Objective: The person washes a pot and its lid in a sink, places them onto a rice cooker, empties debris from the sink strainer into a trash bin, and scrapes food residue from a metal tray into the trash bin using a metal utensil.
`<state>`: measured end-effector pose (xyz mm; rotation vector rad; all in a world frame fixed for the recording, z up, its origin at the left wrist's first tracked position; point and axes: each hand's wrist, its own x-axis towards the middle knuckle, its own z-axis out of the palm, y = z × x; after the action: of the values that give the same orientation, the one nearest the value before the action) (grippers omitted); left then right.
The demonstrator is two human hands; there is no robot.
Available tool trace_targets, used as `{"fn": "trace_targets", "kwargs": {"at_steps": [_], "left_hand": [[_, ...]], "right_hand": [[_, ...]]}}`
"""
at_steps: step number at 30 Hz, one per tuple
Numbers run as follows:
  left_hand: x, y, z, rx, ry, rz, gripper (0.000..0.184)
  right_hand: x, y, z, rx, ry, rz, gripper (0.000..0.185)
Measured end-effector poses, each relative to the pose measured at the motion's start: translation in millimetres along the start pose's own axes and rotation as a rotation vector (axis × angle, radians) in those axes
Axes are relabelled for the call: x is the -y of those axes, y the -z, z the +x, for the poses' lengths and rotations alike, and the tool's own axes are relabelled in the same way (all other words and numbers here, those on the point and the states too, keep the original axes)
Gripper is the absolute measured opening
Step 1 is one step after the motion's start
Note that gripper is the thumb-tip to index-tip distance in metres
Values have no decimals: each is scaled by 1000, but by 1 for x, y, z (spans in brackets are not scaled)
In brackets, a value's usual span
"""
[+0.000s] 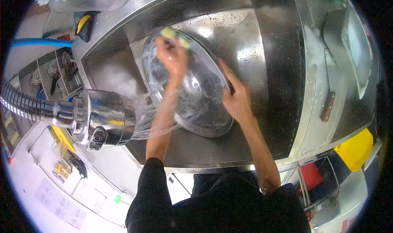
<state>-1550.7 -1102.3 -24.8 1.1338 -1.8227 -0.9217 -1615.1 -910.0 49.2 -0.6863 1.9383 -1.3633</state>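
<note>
Sponge (177, 36) in curled left hand (172, 61), bowl's (201, 94) eleven o'clock; right hand (238, 101) clamps rim (206, 53), three o'clock. Paper (59, 204), eight o'clock: print unreadable.

A person seen from above, from their own head, wears a plain black shirt (221, 210) whose cloth looks matte and spreads broadly across the shoulders and torso. The left sleeve (153, 186) is short and black, with a clean, rounded edge around the arm; the right sleeve (288, 196) is short and black too. Both forearms are bare from the sleeve edges down. The left hand (172, 60) is bare, its fingers blurred; the right hand (238, 99) is bare and sharper. Dark cloth (202, 181) shows below the shirt, its garment type unclear.
</note>
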Motion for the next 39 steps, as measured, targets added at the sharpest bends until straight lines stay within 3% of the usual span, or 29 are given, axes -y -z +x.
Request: {"fn": "trace_targets", "kwargs": {"at_steps": [1, 3, 4, 7, 8, 10, 12, 13, 15, 17, 19, 21, 23, 24, 26, 27, 28, 29, 31, 32, 33, 35, 36, 38, 39], "left_hand": [[15, 9, 17, 3, -117, 43, 16], [118, 42, 25, -30, -125, 472, 16], [133, 60, 16, -17, -101, 547, 16], [201, 139, -62, 145, -26, 864, 17], [258, 175, -110, 259, 37, 907, 28], [216, 205, -196, 487, -104, 1004, 37], [182, 207, -262, 677, -594, 1012, 48], [135, 180, -256, 932, -201, 811, 44], [33, 122, -241, 1048, 729, 506, 43], [-20, 76, -231, 839, 525, 335, 29], [-64, 39, -176, 657, 194, 112, 18], [-65, 21, -110, 533, 54, 213, 13], [-21, 13, -37, 260, -410, 217, 9], [-3, 20, -7, 291, -273, 381, 14], [51, 41, 23, 184, -268, 379, 21], [94, 67, 16, 212, -246, 554, 23], [145, 92, 1, 236, -230, 726, 25], [184, 123, -27, 329, -89, 806, 32], [217, 183, -114, 455, -150, 813, 40], [158, 175, -146, 579, 302, 966, 33], [169, 185, -191, 735, 5, 1060, 33], [85, 163, -242, 871, 660, 704, 39], [74, 149, -271, 893, 266, 591, 39], [-13, 94, -239, 993, 240, 432, 42], [-42, 72, -212, 934, 173, 329, 43]], "right_hand": [[0, 3, -2, 6, -13, 24, 73], [-3, 6, -7, 4, -15, 35, 72], [-5, 8, -7, 6, -6, 43, 70], [-10, 6, -9, -29, 54, 46, 66], [-13, 4, -8, -35, 56, 57, 66], [-20, -1, -8, -29, 13, 154, 62], [-28, -10, -2, -2, 2, 232, 60], [-30, -11, 2, 25, -7, 295, 57], [-30, -12, 8, 34, -15, 291, 54], [-32, -11, 8, 47, -38, 283, 51], [-32, -8, 6, 58, -105, 303, 48], [-33, -7, 1, 47, -92, 307, 47], [-34, -2, 0, 24, -72, 308, 46], [-33, 0, -4, 7, -44, 280, 45], [-34, 3, -8, -13, -13, 257, 44], [-39, 6, -10, -19, -37, 300, 43], [-43, 8, -9, -29, -54, 342, 43], [-46, 9, -9, -37, -47, 348, 43], [-54, 10, -10, -94, -119, 339, 43], [-60, 9, -10, -97, -118, 344, 43], [-68, 7, -10, -103, -114, 312, 43], [-77, 2, -11, -101, -111, 282, 43], [-79, -1, -11, -100, -123, 293, 43], [-76, -3, -10, -98, -134, 299, 43], [-66, -2, -12, -90, -150, 333, 43]]}}
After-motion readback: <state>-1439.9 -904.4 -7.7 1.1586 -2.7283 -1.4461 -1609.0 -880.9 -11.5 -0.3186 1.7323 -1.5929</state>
